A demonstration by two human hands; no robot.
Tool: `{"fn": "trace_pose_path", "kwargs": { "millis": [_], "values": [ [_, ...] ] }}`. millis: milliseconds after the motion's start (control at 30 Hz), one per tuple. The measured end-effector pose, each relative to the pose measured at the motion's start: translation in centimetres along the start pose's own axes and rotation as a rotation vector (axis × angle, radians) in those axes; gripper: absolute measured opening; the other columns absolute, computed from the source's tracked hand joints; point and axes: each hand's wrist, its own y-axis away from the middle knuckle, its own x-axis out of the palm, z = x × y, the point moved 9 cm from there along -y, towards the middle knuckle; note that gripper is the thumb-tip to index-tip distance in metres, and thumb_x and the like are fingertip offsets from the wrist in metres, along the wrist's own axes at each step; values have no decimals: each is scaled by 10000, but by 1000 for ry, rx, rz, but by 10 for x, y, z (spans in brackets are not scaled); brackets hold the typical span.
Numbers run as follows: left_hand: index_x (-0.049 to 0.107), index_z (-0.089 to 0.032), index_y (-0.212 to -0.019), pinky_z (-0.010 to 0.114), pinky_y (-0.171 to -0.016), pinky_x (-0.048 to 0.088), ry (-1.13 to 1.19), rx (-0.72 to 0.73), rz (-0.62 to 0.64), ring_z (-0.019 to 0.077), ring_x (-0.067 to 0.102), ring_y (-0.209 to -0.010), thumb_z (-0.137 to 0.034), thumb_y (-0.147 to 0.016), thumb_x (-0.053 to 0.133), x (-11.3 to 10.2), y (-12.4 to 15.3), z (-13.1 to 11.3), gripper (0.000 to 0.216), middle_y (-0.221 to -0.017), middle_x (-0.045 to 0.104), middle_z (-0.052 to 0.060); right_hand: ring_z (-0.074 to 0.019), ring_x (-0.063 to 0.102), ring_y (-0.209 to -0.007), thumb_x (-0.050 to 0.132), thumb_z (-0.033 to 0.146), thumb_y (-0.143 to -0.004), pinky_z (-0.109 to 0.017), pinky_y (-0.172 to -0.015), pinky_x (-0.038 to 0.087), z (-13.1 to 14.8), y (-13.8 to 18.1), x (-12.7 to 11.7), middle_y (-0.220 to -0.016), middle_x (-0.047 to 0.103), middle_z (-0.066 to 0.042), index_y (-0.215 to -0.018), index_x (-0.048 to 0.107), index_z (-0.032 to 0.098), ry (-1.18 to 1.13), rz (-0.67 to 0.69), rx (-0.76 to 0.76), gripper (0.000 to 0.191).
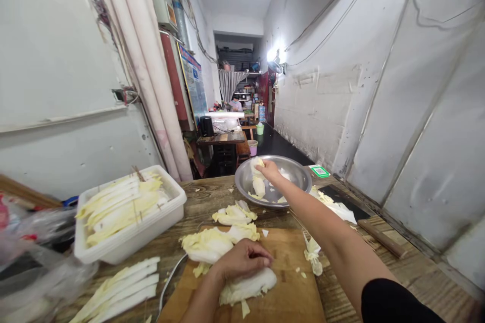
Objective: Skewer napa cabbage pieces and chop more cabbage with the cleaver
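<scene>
My right hand [268, 170] reaches over the wide metal bowl [301, 194] and is closed on a pale napa cabbage leaf [257, 181], which hangs down inside the rim. My left hand [245, 258] is above the wooden cutting board [290, 262], fingers loosely bent and thumb apart, with nothing visible in it. Just below it lies a white cabbage piece [253, 286]; whether they touch, I cannot tell. Yellow-green cabbage leaves [208, 245] lie beyond that hand at the board's far left edge, and another small bunch [235, 213] sits between board and bowl.
At left stands a white plastic tub [129, 234] of skewered cabbage leaves, with more cabbage strips [119, 290] in front. Plastic bags [41, 272] crowd the far left. On the right are cabbage leaves [337, 207], a wooden stick [382, 238] and a green card [319, 170]. A person [235, 104] sits far back.
</scene>
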Motion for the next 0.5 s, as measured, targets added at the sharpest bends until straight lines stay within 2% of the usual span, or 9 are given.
{"fn": "trace_pose_path", "kwargs": {
  "millis": [133, 300, 400, 500],
  "values": [
    [746, -115, -941, 275, -759, 469, 2, -2, 5, 214, 652, -838, -578, -718, 656, 0, 1, -3, 522, -915, 741, 118, -196, 616, -908, 568, 337, -927, -385, -762, 531, 45, 18, 28, -1106, 603, -66, -1139, 574, 156, -70, 206, -222, 279],
    [747, -138, -940, 276, -766, 466, -2, -6, 15, 215, 652, -842, -585, -717, 653, 1, 1, -8, 509, -915, 742, 99, -192, 615, -877, 611, 341, -896, -380, -765, 519, 83, 80, 71, -1013, 626, -37, -1011, 618, 146, 0, 468, -417, 226],
    [746, -142, -948, 271, -765, 464, -6, 1, 26, 214, 651, -847, -593, -722, 643, 1, 2, -8, 515, -931, 739, 97, -182, 619, -866, 601, 342, -904, -374, -763, 522, 85, 93, 80, -1019, 631, -41, -1017, 621, 152, 48, 517, -403, 222],
    [746, -131, -953, 267, -753, 462, -14, 9, 24, 213, 651, -832, -590, -721, 648, 0, 2, -7, 523, -924, 740, 103, -210, 617, -912, 583, 365, -913, -389, -774, 525, 64, 64, 61, -1081, 616, -48, -1091, 603, 150, 102, 404, -264, 280]
  ]
}}
